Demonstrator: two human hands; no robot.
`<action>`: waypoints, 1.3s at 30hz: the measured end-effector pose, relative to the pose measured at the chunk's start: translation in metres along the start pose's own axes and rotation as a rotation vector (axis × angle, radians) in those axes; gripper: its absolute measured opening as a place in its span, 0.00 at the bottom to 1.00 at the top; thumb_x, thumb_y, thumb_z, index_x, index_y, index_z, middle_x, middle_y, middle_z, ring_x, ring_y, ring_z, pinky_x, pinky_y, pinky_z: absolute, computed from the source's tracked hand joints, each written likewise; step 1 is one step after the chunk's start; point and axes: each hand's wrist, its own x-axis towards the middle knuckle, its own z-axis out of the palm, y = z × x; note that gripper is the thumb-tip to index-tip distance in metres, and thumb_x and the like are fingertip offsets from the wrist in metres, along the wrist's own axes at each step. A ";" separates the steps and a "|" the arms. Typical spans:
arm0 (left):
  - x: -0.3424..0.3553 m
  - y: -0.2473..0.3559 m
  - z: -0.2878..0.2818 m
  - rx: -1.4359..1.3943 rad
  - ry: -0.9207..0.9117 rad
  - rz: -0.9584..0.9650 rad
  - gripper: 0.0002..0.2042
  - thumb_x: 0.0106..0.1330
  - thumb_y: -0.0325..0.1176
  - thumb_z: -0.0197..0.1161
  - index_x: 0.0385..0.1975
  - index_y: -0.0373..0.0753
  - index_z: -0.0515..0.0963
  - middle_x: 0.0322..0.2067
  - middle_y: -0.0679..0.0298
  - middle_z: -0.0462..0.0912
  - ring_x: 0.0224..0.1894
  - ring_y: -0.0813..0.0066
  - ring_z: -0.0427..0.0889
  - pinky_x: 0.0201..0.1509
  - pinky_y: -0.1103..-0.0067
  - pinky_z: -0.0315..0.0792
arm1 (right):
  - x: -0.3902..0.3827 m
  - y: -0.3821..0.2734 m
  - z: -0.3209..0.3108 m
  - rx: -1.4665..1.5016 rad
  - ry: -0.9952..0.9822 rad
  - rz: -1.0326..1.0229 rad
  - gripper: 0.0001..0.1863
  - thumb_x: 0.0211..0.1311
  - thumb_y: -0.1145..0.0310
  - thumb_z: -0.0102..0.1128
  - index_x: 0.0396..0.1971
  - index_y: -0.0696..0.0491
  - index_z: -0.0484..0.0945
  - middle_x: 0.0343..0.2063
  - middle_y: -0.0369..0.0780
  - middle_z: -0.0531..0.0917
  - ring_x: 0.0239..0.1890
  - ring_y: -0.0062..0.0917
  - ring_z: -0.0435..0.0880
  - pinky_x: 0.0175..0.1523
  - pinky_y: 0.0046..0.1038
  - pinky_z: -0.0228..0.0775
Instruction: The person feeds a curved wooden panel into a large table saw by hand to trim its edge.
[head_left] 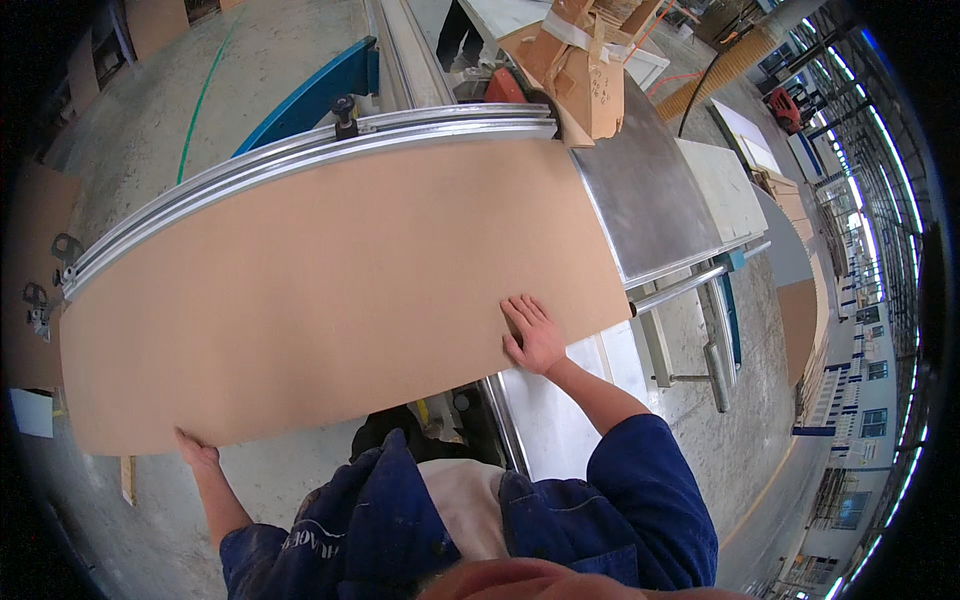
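Metal tabletop (650,190) has taped box (600,98) nearby; left hand (198,449) holds board (330,290) edge, right hand (536,338) flat atop.

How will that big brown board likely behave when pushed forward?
The brown board is probably stiff, showing no obvious sag. It may swing awkwardly, being long. The metal fence along its far edge would likely resist the push.

Long brown board (330,290), flat
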 end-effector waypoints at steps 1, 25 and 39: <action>-0.003 -0.002 0.002 0.016 0.029 0.013 0.31 0.81 0.52 0.47 0.73 0.34 0.61 0.71 0.55 0.67 0.71 0.59 0.70 0.72 0.65 0.71 | -0.005 -0.001 0.000 -0.007 -0.006 0.003 0.34 0.63 0.58 0.58 0.69 0.55 0.69 0.65 0.51 0.74 0.70 0.49 0.69 0.79 0.46 0.53; -0.045 -0.024 0.033 0.213 0.182 0.179 0.37 0.81 0.59 0.41 0.72 0.29 0.61 0.69 0.56 0.70 0.69 0.57 0.71 0.73 0.64 0.68 | -0.032 0.008 -0.005 0.077 -0.027 0.023 0.35 0.64 0.58 0.59 0.69 0.57 0.68 0.66 0.54 0.72 0.71 0.52 0.68 0.78 0.47 0.53; -0.139 -0.079 0.089 0.374 0.360 0.072 0.42 0.76 0.65 0.47 0.67 0.25 0.66 0.62 0.55 0.77 0.58 0.53 0.80 0.61 0.60 0.79 | -0.034 0.047 -0.024 0.025 -0.060 0.068 0.37 0.65 0.53 0.57 0.69 0.59 0.66 0.67 0.55 0.71 0.72 0.51 0.65 0.79 0.49 0.47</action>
